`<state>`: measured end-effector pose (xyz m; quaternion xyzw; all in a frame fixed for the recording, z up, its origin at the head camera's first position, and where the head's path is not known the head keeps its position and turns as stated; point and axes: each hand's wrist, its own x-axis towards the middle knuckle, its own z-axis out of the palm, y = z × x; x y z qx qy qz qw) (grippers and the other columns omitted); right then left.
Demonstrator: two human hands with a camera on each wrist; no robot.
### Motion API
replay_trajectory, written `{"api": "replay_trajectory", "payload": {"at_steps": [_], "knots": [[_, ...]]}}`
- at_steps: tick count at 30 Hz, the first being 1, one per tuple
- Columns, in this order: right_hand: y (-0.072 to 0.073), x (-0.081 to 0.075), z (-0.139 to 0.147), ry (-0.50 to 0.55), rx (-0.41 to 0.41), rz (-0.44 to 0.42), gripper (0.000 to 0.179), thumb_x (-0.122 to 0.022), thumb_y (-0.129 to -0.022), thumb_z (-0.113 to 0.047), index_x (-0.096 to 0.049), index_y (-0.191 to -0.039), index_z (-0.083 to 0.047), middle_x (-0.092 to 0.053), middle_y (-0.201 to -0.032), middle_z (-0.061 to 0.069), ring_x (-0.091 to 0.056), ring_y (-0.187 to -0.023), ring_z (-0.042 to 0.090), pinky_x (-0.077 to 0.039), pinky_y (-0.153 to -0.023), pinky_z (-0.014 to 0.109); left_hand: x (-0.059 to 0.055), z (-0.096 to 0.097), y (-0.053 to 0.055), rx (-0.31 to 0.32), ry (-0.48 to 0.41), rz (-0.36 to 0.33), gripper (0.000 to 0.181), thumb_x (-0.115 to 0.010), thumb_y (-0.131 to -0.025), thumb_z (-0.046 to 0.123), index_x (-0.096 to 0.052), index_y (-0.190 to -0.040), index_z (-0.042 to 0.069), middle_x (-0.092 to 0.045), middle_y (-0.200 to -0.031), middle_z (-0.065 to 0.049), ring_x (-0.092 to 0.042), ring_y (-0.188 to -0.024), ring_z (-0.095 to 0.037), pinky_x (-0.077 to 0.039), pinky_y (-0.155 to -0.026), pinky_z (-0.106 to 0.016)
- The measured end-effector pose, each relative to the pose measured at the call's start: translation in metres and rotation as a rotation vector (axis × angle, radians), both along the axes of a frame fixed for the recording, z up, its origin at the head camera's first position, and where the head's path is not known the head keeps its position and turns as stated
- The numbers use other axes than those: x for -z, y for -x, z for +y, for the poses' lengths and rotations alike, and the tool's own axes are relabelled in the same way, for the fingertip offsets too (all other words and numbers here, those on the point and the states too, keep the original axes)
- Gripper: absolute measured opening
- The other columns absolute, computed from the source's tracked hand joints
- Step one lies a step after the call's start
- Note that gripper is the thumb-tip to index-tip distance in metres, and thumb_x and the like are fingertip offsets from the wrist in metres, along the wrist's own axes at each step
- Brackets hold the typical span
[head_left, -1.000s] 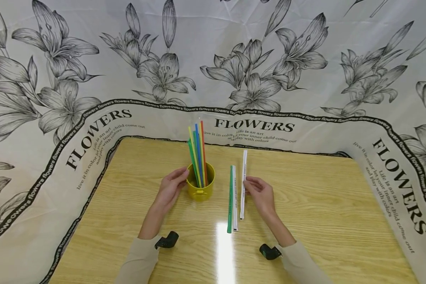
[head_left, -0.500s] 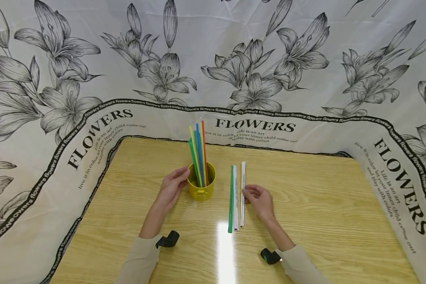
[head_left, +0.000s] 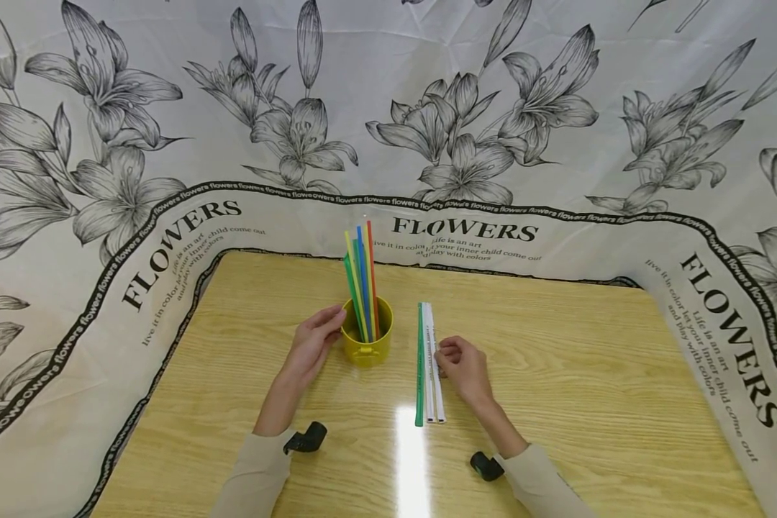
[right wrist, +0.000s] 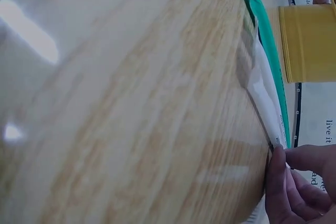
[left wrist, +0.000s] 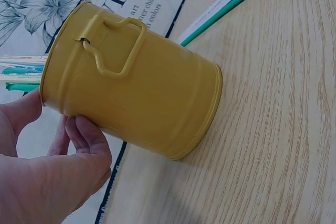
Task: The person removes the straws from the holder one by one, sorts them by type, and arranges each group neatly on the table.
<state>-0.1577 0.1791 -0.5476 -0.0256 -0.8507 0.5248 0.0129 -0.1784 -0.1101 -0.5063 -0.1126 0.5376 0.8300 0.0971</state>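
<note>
A small yellow metal bucket [head_left: 367, 355] with a wire handle [left wrist: 137, 45] stands upright on the table. My left hand [head_left: 311, 344] holds it at the left, thumb at the rim and fingers curled against the wall. Several coloured straws [head_left: 365, 280], green, yellow, blue and red, lean inside it. To its right lie a green paper-wrapped straw [head_left: 420, 374] and a white paper-wrapped straw [head_left: 430, 374], side by side. Along their right side, my right hand [head_left: 467, 368] pinches another white wrapped straw [head_left: 439, 403] between thumb and fingers, low over the wood.
The wooden table [head_left: 589, 374] reaches back to a white cloth [head_left: 324, 216] printed with flowers and lettering, which hangs behind and at both sides. A bright reflection shows on the tabletop near the front. Black wrist cameras [head_left: 307, 437] sit at both sleeves.
My right hand has drawn its white straw toward me and then left, up against the other two, their ends now nearly level. My left hand and the bucket have stayed put.
</note>
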Motion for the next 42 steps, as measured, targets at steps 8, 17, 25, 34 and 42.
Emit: {"api": "replay_trajectory", "payload": {"at_steps": [8,17,25,34,42], "knots": [[0.002,-0.004,0.001,-0.052,-0.011,0.032,0.014,-0.069,-0.096,0.000,-0.069,-0.108,0.007,-0.069,-0.090,0.016,-0.066,-0.075,0.020,-0.057,-0.059,0.025,0.001,0.000,0.000,0.012,0.000,0.006,0.039,-0.060,-0.105,0.009,-0.054,-0.139,-0.008,-0.058,-0.125,-0.006,-0.058,-0.107,-0.013,-0.051,-0.093,-0.025],[0.010,-0.027,-0.006,-0.049,-0.023,0.085,0.015,-0.066,-0.099,-0.005,-0.069,-0.110,0.004,-0.071,-0.099,0.017,-0.070,-0.086,0.028,-0.057,-0.072,0.022,0.003,-0.001,0.000,0.007,-0.011,0.004,0.039,-0.061,-0.105,0.008,-0.054,-0.139,-0.008,-0.059,-0.125,-0.006,-0.060,-0.106,-0.013,-0.051,-0.093,-0.025],[0.021,-0.049,-0.017,-0.002,-0.063,0.143,0.021,-0.065,-0.100,-0.005,-0.067,-0.116,0.008,-0.071,-0.102,0.018,-0.069,-0.092,0.029,-0.058,-0.080,0.025,0.001,0.000,-0.001,-0.001,-0.021,-0.001,0.037,-0.060,-0.105,0.006,-0.054,-0.139,-0.008,-0.059,-0.124,-0.006,-0.060,-0.107,-0.014,-0.051,-0.095,-0.026],[0.035,-0.067,-0.031,0.020,-0.084,0.191,0.017,-0.067,-0.101,-0.009,-0.069,-0.114,0.001,-0.070,-0.105,0.015,-0.068,-0.097,0.027,-0.057,-0.086,0.035,0.000,-0.001,-0.001,0.008,-0.007,0.005,0.038,-0.061,-0.105,0.008,-0.055,-0.138,-0.008,-0.060,-0.124,-0.006,-0.060,-0.108,-0.015,-0.051,-0.095,-0.027],[0.044,-0.081,-0.047,0.037,-0.125,0.281,0.016,-0.068,-0.100,-0.008,-0.070,-0.113,0.000,-0.071,-0.104,0.014,-0.068,-0.095,0.026,-0.057,-0.087,0.036,0.000,0.000,-0.001,0.001,-0.007,0.005,0.037,-0.060,-0.105,0.007,-0.054,-0.138,-0.008,-0.060,-0.122,-0.006,-0.059,-0.106,-0.013,-0.051,-0.093,-0.025]]}}
